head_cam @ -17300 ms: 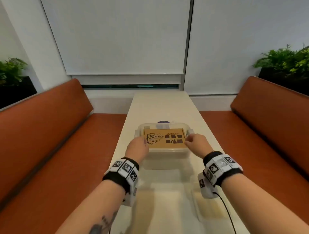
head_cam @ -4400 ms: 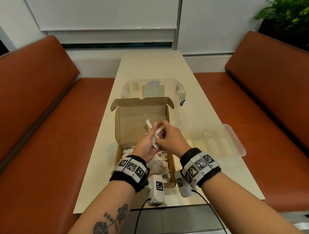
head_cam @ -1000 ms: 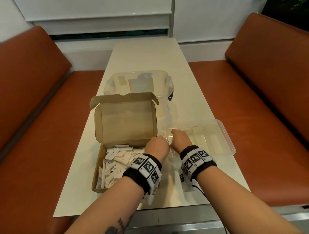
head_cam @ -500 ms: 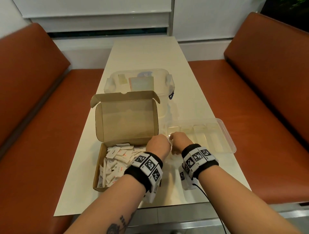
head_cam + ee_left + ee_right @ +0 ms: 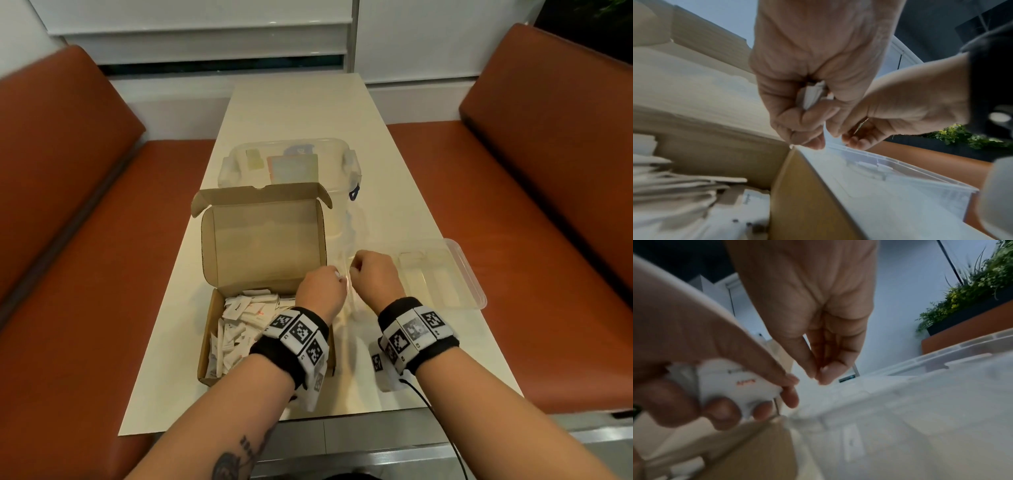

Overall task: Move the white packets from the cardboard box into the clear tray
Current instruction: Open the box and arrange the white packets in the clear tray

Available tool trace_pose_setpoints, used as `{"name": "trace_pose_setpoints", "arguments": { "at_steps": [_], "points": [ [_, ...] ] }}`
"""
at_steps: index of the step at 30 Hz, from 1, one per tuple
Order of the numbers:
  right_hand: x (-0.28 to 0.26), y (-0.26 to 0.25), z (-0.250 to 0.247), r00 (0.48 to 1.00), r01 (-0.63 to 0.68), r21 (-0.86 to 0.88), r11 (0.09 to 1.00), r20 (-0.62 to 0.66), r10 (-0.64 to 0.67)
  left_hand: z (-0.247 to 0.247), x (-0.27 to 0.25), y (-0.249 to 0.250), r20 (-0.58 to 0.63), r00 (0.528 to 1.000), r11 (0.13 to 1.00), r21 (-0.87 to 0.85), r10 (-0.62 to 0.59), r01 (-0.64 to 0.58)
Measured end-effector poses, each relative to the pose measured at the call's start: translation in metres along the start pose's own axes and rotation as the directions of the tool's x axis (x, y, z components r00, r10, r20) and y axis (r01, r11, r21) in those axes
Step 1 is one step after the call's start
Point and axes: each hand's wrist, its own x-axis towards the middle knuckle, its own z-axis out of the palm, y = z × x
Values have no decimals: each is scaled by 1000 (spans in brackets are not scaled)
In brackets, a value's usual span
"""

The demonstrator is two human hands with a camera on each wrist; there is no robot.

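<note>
The open cardboard box (image 5: 263,246) sits at the near left of the table, its base full of white packets (image 5: 236,325). To its right lies the clear tray (image 5: 462,274). Both hands hover between box and tray, at the tray's left edge. My left hand (image 5: 325,286) grips a small bunch of white packets (image 5: 812,95), one with orange print (image 5: 740,386). My right hand (image 5: 818,377) is right beside it over the tray (image 5: 920,402), with thumb and fingertips pinched together. I see nothing between them.
Behind the box stands a clear lidded storage container (image 5: 287,164). The table (image 5: 298,113) is narrow, with orange benches on the left (image 5: 68,240) and right (image 5: 548,171). A plant (image 5: 972,288) stands behind the right bench. The near table edge runs just under my wrists.
About four seconds ago both hands held packets above the box. They have since moved right to the tray's left edge. Over the last second they have barely shifted.
</note>
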Motion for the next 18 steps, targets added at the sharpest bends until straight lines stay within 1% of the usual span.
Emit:
{"name": "trace_pose_setpoints", "arguments": {
  "at_steps": [2,4,5,6,8,9,10,11,12,13,15,17,18],
  "points": [
    [-6,-9,-1,999,-19,69,997,50,15,-7,-2,-3,-39,999,1000,-19,10,-10],
    [-13,-15,2,985,-83,105,991,157,66,-13,-4,-4,-56,998,999,-29,21,-22],
    [-17,-17,5,972,-109,86,990,218,89,-15,-5,-5,-57,998,999,-38,22,-24],
    [-21,-19,7,958,-104,39,994,272,89,-17,-6,-6,-55,998,999,-45,21,-24],
    [-28,-21,12,938,-26,-79,997,344,52,-19,-8,-7,-47,999,999,-41,24,-26],
    [-31,-22,13,933,14,-91,996,360,20,-20,-9,-8,-43,999,999,-34,29,-30],
    [-33,-24,15,924,26,-85,996,383,8,-20,-10,-8,-39,999,999,-25,35,-36],
    [-35,-26,16,908,37,-115,993,418,15,-19,-12,-9,-38,998,999,-13,42,-42],
    [-37,-30,15,896,1,-146,989,440,64,-19,-13,-9,-38,998,999,0,46,-46],
    [-39,-33,14,895,-6,-177,984,438,84,-19,-14,-10,-39,998,999,8,48,-48],
    [-40,-35,14,887,55,-242,969,457,64,-18,-16,-12,-41,998,999,-5,48,-48],
    [-39,-36,14,878,169,-338,926,478,15,-18,-16,-13,-43,998,999,-29,41,-42],
    [-38,-37,14,876,190,-366,911,482,10,-19,-16,-14,-44,998,998,-37,39,-40]
  ]
}}
